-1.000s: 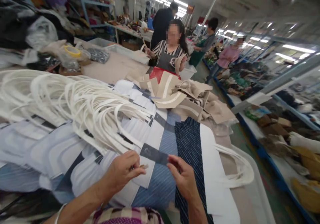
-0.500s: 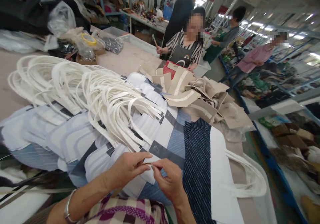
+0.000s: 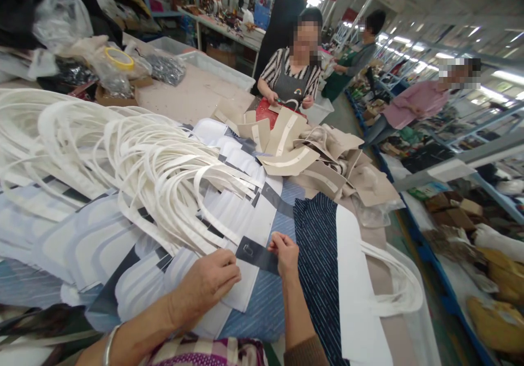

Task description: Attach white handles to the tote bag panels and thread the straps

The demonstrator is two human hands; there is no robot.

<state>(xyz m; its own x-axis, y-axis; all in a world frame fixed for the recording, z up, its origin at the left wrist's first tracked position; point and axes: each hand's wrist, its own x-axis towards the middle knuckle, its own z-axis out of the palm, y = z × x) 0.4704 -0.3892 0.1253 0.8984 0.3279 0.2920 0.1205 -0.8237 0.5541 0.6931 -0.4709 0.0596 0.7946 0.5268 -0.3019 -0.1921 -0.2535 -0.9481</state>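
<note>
A white bag panel (image 3: 244, 287) with a dark patch (image 3: 257, 255) lies before me, and a small clasp-like outline shows on the patch. My left hand (image 3: 215, 279) rests at the panel's left side, fingers curled together; what they hold, if anything, is hidden. At the patch's right end, my right hand (image 3: 285, 252) is closed in a pinch, its contents too small to make out. White strap handles (image 3: 164, 164) loop over a row of similar panels on the left. Dark blue striped fabric (image 3: 315, 268) lies to the right, beside a white panel (image 3: 358, 289) with its own handles.
Beige pieces (image 3: 286, 131) are heaped at the far side, before a co-worker in a striped top (image 3: 301, 79). A yellow tape roll (image 3: 119, 59) sits among plastic bags at the back left. Other people stand beyond, and loaded shelving (image 3: 446, 300) runs along the right.
My hands, together at a small thin piece before, are now apart. The right has moved up and right to the dark patch; the left has curled lower. The co-worker's raised tool has come down.
</note>
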